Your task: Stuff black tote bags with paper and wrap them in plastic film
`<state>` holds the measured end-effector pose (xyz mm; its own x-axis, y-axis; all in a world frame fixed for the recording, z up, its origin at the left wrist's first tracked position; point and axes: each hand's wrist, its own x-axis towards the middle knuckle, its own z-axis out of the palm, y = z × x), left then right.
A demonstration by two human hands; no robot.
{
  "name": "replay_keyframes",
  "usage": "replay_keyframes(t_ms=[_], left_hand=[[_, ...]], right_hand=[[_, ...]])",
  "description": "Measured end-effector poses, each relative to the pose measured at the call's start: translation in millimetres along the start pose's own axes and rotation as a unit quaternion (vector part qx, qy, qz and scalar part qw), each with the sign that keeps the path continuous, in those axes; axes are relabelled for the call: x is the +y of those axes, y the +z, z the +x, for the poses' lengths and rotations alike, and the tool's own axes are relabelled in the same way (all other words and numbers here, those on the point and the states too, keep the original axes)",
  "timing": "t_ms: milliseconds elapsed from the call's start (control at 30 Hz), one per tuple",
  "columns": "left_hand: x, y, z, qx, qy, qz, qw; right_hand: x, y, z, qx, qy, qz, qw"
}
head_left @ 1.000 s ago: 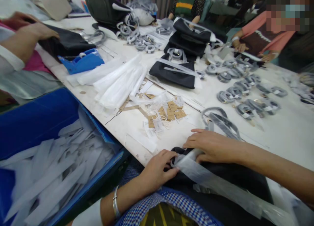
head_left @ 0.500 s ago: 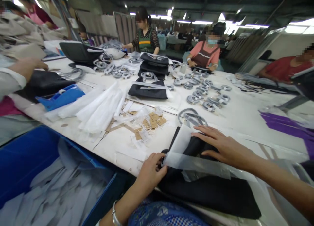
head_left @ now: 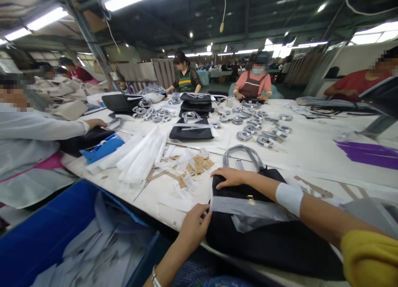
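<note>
Blk bag [head_left: 267, 243] at near right — prob. light, soft, best taken by its edges — has a prob. slippery plastic strip [head_left: 248, 208] across it, R hand [head_left: 231, 178] over its far-left corner (grip unclear), L hand [head_left: 193, 228] pinching its left edge.

Shows no legible text, brand or number; on tags [head_left: 199, 168], toward six o'clock from centre, too small to read.
</note>
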<state>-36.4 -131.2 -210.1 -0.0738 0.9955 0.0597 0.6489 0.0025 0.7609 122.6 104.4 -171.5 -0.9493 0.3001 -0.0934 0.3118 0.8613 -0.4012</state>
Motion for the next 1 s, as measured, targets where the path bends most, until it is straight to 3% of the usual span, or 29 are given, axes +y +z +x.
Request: replay_keyframes(t_ms=[100, 200, 333, 433, 567, 667, 733, 867, 1000], left_hand=[[7, -1.3, -2, 0.060, 0.027, 0.029, 0.997], [27, 6.2, 9, 0.122, 0.085, 0.057, 0.987], [40, 32.1, 32, 0.072, 0.177, 0.132, 0.973], [31, 46.9, 41, 0.060, 0.203, 0.186, 0.960], [18, 49.5, 41, 0.062, 0.202, 0.200, 0.957], [18, 48.0, 41, 0.061, 0.197, 0.206, 0.956], [20, 47.3, 41, 0.057, 0.198, 0.213, 0.955], [29, 43.3, 40, 0.033, 0.221, 0.246, 0.943], [40, 36.4, 36, -0.012, 0.270, 0.313, 0.910]], right_hand=[[13, 21, 11, 0.007, 0.005, -0.002, 1.000], [15, 31, 13, 0.027, 0.010, 0.008, 1.000], [8, 17, 1, 0.056, 0.017, 0.029, 0.998], [3, -10, -45, 0.116, 0.041, 0.033, 0.992], [-21, -25, -150, 0.234, 0.098, 0.022, 0.967], [-44, -4, -215, 0.246, 0.103, -0.018, 0.964], [-51, 19, -237, 0.231, 0.096, -0.073, 0.966], [-41, 58, -241, 0.236, 0.134, -0.161, 0.949], [-29, 75, -235, 0.224, 0.176, -0.213, 0.935]])
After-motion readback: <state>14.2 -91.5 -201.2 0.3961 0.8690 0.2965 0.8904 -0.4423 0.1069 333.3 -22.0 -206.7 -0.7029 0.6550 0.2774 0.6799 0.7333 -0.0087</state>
